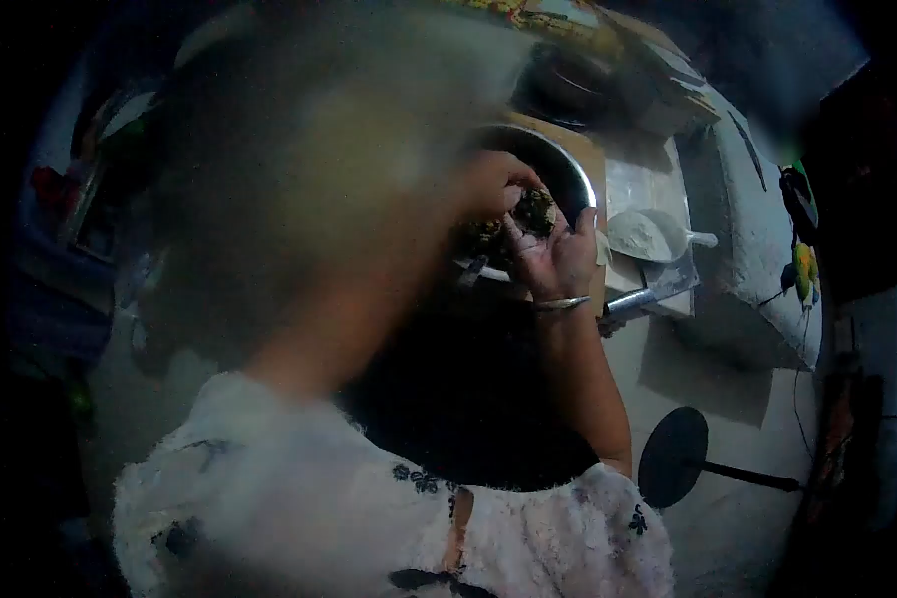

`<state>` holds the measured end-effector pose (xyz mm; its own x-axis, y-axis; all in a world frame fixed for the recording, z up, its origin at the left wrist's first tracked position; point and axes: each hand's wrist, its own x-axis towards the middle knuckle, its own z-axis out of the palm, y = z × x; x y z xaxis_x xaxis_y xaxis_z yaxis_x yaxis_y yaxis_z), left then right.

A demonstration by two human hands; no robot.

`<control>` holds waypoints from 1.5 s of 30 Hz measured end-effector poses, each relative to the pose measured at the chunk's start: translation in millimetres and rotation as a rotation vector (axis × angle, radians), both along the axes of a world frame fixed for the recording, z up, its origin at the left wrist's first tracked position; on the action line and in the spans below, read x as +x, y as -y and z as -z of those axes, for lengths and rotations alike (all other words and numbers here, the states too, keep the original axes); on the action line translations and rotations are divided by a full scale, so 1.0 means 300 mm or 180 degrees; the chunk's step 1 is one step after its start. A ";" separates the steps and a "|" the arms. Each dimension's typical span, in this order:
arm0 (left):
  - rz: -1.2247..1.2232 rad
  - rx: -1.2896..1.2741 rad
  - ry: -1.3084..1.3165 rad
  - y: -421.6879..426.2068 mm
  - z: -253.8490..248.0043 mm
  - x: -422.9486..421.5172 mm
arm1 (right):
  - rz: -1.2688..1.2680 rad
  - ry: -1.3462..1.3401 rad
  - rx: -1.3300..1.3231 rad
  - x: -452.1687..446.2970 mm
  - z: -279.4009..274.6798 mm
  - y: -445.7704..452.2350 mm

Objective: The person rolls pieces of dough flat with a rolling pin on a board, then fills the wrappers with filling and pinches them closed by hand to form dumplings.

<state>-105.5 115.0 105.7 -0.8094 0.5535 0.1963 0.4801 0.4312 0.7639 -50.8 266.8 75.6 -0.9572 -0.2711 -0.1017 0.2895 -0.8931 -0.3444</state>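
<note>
Green filling: a dark, leafy clump (pixel 535 212) lies face up towards my camera on the palm of my right hand (pixel 560 261). What I see of it runs roughly up and down the view, a little longer than wide; its far left is partly covered by fingers, so I cannot fix the long axis. A thin pale edge shows along its right side.
Right hand: I have it palm up and cupped, thumb spread out to the right, fingers pointing up and left under the clump, which it carries without closing round it.
Left hand: it (pixel 498 183) comes in from the left, back upwards, fingers bent down at the clump's upper left edge; whether they pinch it I cannot tell.
Bowl: the metal bowl (pixel 574 171) sits beneath both hands, with more dark mixture (pixel 480 235) at its left. My right thumb is close to its right rim.
Right side: past the rim, a white scoop (pixel 675 235) of pale powder (pixel 640 235) points its handle right; a silvery cylinder (pixel 631 301) slants below it.
Room: a narrow strip separates rim and scoop; pale floor (pixel 623 374) spreads between my right forearm and the black disc (pixel 674 456).
Upper left: too blurred to read.
</note>
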 end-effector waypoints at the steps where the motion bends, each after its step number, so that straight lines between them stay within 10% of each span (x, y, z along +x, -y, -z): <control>1: -0.0036 -0.0124 -0.0137 -0.003 -0.009 0.015 | 0.0064 0.0061 -0.0112 -0.001 0.005 -0.004; 4: 0.0076 0.0192 -0.1434 -0.021 0.027 0.027 | -0.0164 -0.0335 0.0012 0.007 0.007 -0.019; 12: 0.0048 0.0125 -0.1376 -0.055 0.053 0.063 | 0.0040 -0.0199 0.0112 0.038 -0.014 -0.002; 15: -0.0017 0.0395 -0.1680 -0.060 0.060 0.064 | -0.0709 -0.0894 -0.1286 0.022 0.022 -0.014; 30: 0.0008 0.1220 -0.0640 -0.012 0.018 0.091 | -0.0079 -0.0209 0.0108 0.006 0.050 -0.024; 45: 0.0234 0.0747 -0.1500 0.008 0.040 0.044 | 0.0136 -0.0500 0.0860 0.022 0.017 0.002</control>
